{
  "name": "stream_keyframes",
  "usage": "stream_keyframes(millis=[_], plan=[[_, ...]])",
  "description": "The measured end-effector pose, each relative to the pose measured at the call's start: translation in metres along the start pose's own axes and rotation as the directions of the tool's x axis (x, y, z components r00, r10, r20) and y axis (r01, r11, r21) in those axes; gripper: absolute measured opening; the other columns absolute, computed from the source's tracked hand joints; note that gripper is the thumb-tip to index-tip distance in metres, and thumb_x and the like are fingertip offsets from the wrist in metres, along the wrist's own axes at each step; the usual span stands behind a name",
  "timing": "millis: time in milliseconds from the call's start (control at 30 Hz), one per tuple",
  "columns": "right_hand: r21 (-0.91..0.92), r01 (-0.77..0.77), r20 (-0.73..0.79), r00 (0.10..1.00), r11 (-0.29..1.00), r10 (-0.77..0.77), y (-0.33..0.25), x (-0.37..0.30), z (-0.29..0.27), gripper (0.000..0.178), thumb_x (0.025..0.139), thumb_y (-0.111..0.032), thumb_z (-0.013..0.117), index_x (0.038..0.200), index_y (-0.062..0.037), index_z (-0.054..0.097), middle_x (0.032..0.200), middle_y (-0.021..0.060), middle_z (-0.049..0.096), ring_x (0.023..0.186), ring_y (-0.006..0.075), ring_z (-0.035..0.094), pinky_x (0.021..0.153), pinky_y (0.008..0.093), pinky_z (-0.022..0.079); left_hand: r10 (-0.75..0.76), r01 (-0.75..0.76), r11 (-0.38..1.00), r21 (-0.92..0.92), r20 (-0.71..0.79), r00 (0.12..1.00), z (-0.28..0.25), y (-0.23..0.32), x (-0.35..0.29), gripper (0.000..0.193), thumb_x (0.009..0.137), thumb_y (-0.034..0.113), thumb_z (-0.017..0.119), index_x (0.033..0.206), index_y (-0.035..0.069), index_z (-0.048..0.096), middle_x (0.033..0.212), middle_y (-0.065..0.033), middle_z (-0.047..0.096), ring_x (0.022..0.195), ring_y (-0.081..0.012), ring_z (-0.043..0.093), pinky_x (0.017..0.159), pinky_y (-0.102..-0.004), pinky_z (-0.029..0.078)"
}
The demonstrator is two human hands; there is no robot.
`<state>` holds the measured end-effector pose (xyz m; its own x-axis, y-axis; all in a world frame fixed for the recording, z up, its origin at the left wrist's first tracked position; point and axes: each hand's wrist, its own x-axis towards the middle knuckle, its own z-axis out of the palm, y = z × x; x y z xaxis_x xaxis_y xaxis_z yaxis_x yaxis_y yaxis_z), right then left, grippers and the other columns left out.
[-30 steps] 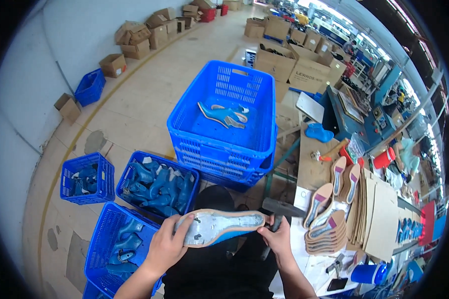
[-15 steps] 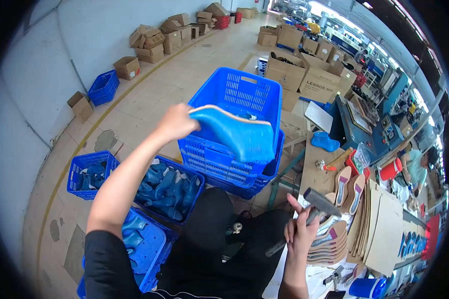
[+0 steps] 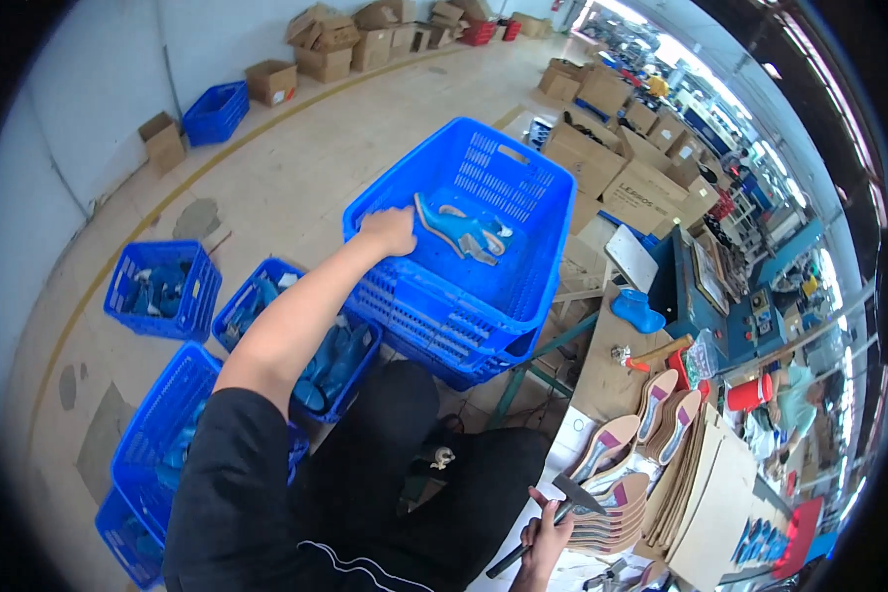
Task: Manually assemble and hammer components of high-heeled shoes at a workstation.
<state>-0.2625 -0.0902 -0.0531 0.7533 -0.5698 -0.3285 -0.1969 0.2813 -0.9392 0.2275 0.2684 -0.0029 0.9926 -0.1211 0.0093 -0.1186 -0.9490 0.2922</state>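
Note:
My left hand (image 3: 390,232) reaches over the near left rim of a large blue plastic crate (image 3: 365,259). Its fingers are closed at one end of a blue shoe last (image 3: 446,225) with a tan sole along its edge. Beside that last, inside the crate, lies another blue last with a tan sole (image 3: 496,237). Low on the right, my right hand (image 3: 548,538) is wrapped around the handle of a hammer (image 3: 577,493), whose dark head points up and right. The hammer is over the edge of the workbench, close to a stack of insoles (image 3: 612,508).
Blue crates of lasts (image 3: 168,296) stand on the floor at left. On the bench lie insoles, cardboard sheets (image 3: 696,493), a blue last (image 3: 638,311) and a red container (image 3: 750,393). Cardboard boxes (image 3: 651,192) stand beyond the large crate. A person (image 3: 794,405) is at far right.
My left hand has carried the blue last down into the large crate. My right hand has dropped lower with the hammer. The whole view has shifted slightly.

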Motion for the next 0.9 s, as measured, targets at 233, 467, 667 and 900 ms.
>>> stream_keyframes(millis=[233,467,667,900], plan=[[-0.184,-0.110,-0.041,0.994,0.977,0.104,0.040,0.021,0.003,0.030,0.109,-0.035,0.065,0.106,-0.0081,0.052,0.069,0.0069,0.064,0.036,0.0082,0.041,0.031,0.0257,0.030,0.151,-0.381,0.879,-0.287,-0.589,0.794,0.030,-0.074,-0.228,0.025,0.094,0.012,0.070,0.118,0.006,0.072,0.117,-0.0170,0.071,0.117,-0.0381,0.064,0.104,-0.0458,0.051],[-0.278,-0.188,-0.089,0.982,0.942,0.169,0.052,0.052,-0.014,0.045,0.107,-0.045,0.066,0.077,-0.0138,0.053,0.054,-0.0018,0.049,0.034,0.0078,0.038,0.030,0.0247,0.025,-0.359,0.269,0.841,-0.470,-0.112,0.927,0.222,-0.251,-0.446,0.038,0.092,0.007,0.067,0.130,0.007,0.066,0.145,-0.0161,0.061,0.135,-0.0365,0.057,0.110,-0.0539,0.046],[-0.212,-0.220,-0.114,0.973,0.952,0.200,0.047,0.046,-0.006,0.053,0.108,-0.047,0.062,0.067,-0.0163,0.049,0.052,-0.0032,0.047,0.034,0.0072,0.036,0.031,0.0232,0.024,-0.274,0.213,0.959,-0.186,-0.417,0.867,0.244,-0.299,-0.454,0.075,0.095,0.020,0.068,0.162,0.009,0.038,0.169,-0.0246,0.033,0.157,-0.0440,0.031,0.128,-0.0550,0.028],[-0.235,-0.183,-0.106,0.981,0.955,0.162,0.049,0.047,0.006,0.055,0.109,-0.048,0.060,0.067,-0.0158,0.048,0.052,-0.0021,0.048,0.032,0.0077,0.035,0.029,0.0228,0.023,-0.940,0.951,0.239,0.196,0.291,0.176,0.301,-0.454,-0.506,0.088,0.098,0.026,0.067,0.171,0.021,0.020,0.178,-0.0162,0.016,0.162,-0.0428,0.019,0.125,-0.0650,0.029]])
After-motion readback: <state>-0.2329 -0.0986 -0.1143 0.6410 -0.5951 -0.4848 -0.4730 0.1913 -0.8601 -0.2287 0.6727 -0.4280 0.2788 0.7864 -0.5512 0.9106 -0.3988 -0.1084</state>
